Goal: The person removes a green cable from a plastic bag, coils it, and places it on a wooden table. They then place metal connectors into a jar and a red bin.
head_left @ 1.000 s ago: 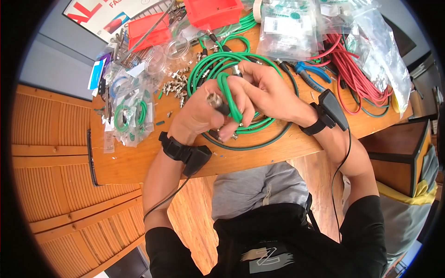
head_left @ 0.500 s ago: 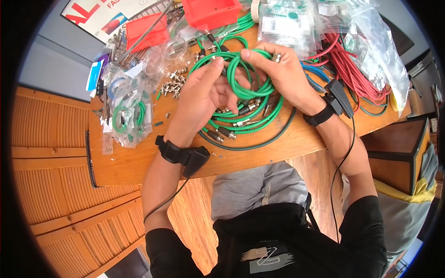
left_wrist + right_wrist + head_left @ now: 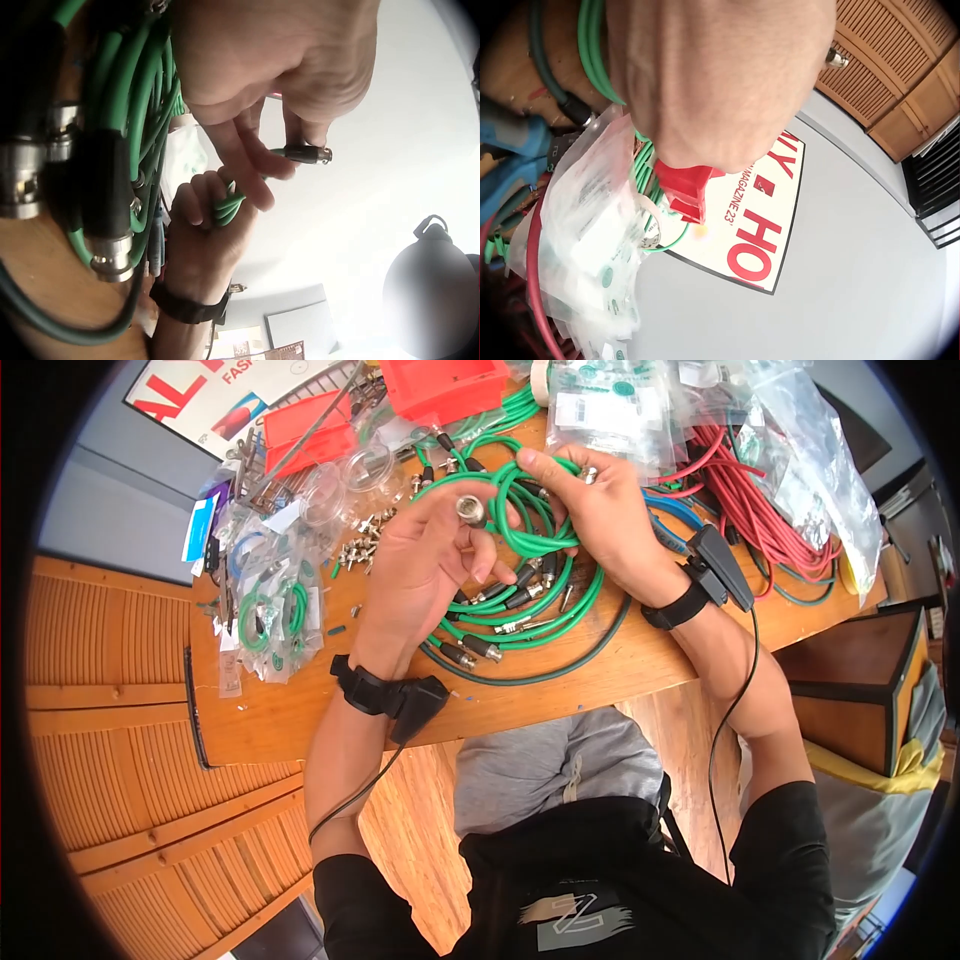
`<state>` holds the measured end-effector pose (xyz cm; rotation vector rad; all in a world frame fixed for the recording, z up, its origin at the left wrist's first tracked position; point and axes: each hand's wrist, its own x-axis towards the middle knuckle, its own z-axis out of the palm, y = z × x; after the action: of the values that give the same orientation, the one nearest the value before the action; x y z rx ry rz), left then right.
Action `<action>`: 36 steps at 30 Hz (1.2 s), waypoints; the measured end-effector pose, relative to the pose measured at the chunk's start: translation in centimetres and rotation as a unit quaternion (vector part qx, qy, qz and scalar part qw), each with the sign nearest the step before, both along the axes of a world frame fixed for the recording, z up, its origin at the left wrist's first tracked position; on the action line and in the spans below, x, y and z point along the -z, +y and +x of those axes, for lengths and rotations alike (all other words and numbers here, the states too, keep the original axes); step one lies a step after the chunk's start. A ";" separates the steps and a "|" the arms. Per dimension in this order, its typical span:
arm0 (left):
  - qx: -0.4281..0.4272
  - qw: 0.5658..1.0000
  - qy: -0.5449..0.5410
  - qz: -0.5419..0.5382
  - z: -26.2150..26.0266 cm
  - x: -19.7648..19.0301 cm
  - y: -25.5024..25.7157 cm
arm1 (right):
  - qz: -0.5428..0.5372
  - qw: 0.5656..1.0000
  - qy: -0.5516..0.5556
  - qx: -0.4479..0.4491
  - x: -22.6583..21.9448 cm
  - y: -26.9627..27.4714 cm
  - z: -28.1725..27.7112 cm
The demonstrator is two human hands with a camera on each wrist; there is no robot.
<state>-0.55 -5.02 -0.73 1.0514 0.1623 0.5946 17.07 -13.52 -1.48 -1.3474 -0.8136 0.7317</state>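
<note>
A small coil of green cable (image 3: 541, 544) is gripped in my right hand (image 3: 612, 520), thumb on top of the loops, and a metal tip shows beside the index finger. My left hand (image 3: 428, 555) pinches a dark connector with a silver end (image 3: 470, 510) between thumb and finger; the left wrist view shows this connector (image 3: 304, 154) on a green cable, the other fingers loosely bent. Beneath both hands, a larger green coil with several black-and-silver connectors (image 3: 482, 648) lies on the wooden table (image 3: 300, 710). The back of the right hand (image 3: 712, 82) hides its grip in the right wrist view.
Loose metal connectors (image 3: 360, 547) and bagged green cables (image 3: 272, 615) lie at the left. Red trays (image 3: 445, 388) stand at the back. Clear bags (image 3: 610, 420), blue-handled pliers (image 3: 668, 510) and red cable (image 3: 745, 500) are at the right.
The hands were close together around the cable, then moved apart. The left hand has turned its connector end upward into view, while the right hand keeps the small coil.
</note>
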 end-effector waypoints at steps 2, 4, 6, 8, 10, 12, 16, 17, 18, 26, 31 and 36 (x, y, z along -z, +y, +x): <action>-0.007 0.999 0.032 0.024 0.0 0.6 0.3 | -0.029 0.999 -0.030 -0.005 -0.2 -0.3 -0.4; -0.032 0.997 0.060 0.031 0.0 0.5 0.3 | -0.018 0.998 -0.066 0.004 0.0 -0.4 -0.9; -0.075 0.993 0.085 0.022 0.2 -0.3 -0.1 | -0.029 0.996 -0.084 0.006 -0.2 -0.6 -1.4; -0.111 0.984 0.120 0.074 0.4 -1.4 -0.6 | 0.001 0.997 -0.080 0.001 0.1 -0.5 -1.3; -0.145 0.971 0.148 0.117 0.6 -1.7 -1.1 | 0.024 0.996 -0.084 -0.004 0.5 -0.3 -1.2; -0.179 0.958 0.167 0.149 0.9 -1.7 -1.7 | 0.040 0.995 -0.095 -0.009 0.5 -0.2 -1.3; -0.218 0.943 0.166 0.188 0.6 -0.7 -1.3 | 0.089 0.965 -0.243 -0.029 -0.8 -1.2 -2.1; -0.224 0.943 0.166 0.183 0.5 -0.6 -1.1 | 0.097 0.955 -0.276 -0.047 -0.8 -1.3 -2.1; -0.230 0.942 0.165 0.179 0.5 -0.5 -0.9 | 0.105 0.943 -0.309 -0.065 -0.9 -1.3 -2.1; -0.185 0.957 0.199 0.105 0.3 -0.6 0.3 | 0.068 0.941 -0.325 -0.070 -1.6 -1.3 -1.6; -0.116 0.979 0.144 0.083 0.2 -1.4 0.5 | 0.048 0.977 -0.182 -0.104 -1.0 -0.7 -0.2; -0.058 0.993 0.089 0.047 -0.2 -1.3 0.6 | 0.015 0.988 -0.041 -0.145 -1.3 -0.8 -0.2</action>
<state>-0.78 -4.40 0.54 1.1925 0.3558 0.6187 16.91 -14.34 -0.21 -1.2515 -1.0977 0.8903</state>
